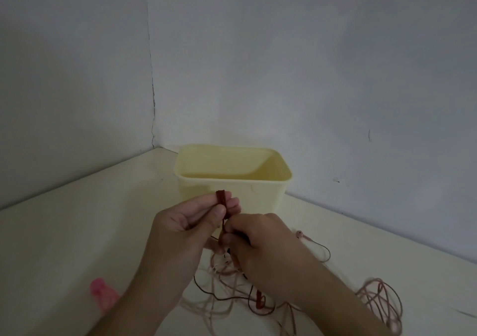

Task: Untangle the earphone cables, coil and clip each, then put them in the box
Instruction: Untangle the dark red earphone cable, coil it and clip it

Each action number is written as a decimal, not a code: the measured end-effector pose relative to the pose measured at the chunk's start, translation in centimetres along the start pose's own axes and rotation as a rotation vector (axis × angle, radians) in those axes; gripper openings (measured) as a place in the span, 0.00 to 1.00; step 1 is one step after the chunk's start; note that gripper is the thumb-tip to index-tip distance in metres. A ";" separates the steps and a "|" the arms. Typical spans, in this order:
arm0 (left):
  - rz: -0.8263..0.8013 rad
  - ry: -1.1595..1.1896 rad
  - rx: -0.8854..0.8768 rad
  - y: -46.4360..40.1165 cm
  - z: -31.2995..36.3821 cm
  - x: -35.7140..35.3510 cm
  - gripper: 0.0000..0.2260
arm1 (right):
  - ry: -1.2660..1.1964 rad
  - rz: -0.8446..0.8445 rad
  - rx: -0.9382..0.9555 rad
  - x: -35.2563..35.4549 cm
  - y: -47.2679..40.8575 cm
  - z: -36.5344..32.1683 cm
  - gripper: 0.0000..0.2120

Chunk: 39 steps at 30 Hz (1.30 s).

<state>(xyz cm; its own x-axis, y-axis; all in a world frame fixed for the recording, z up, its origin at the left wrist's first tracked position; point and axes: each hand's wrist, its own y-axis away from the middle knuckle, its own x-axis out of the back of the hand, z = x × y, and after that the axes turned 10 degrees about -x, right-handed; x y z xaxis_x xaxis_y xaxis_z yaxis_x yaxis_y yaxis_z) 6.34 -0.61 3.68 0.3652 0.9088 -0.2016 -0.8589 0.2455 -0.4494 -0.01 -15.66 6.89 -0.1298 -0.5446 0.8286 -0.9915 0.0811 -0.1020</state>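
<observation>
Earphone cables (227, 281) lie mostly in a loose tangle on the worktop (77, 232) before the seemingly empty box (233, 178), while the left hand (185, 222) pinches a folded dark-red bundle (221, 200) and the right hand (260, 240) grips its strand below, so coiling looks barely begun, clipping and boxing remain.

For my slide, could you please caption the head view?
Both hands, left hand and right hand, pinch a folded dark-red cable before the cream box.
</observation>
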 end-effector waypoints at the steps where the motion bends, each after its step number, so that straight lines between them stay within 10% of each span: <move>1: -0.009 -0.024 0.005 0.0 -0.1 0.0 0.12 | 0.024 0.007 0.011 0.2 0.1 -0.1 0.12; 18: -0.386 -0.060 0.133 0.5 -0.3 -0.4 0.08 | -0.231 0.129 -0.111 3.2 -0.3 1.4 0.10; 27: -0.174 0.221 0.206 -0.1 0.4 0.2 0.09 | -0.599 -0.216 -0.133 5.0 0.3 2.6 0.11; 39: 0.067 0.167 0.228 -0.8 0.1 0.7 0.15 | -0.484 0.125 -0.186 7.2 0.4 3.2 0.05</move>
<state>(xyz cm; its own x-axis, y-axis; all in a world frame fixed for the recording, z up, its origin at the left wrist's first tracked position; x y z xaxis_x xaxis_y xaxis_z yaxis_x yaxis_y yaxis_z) 7.27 -0.12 3.97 0.3426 0.8623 -0.3730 -0.9348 0.2732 -0.2270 -1.37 -22.20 11.05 -0.2809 -0.8407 0.4629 -0.9550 0.2925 -0.0483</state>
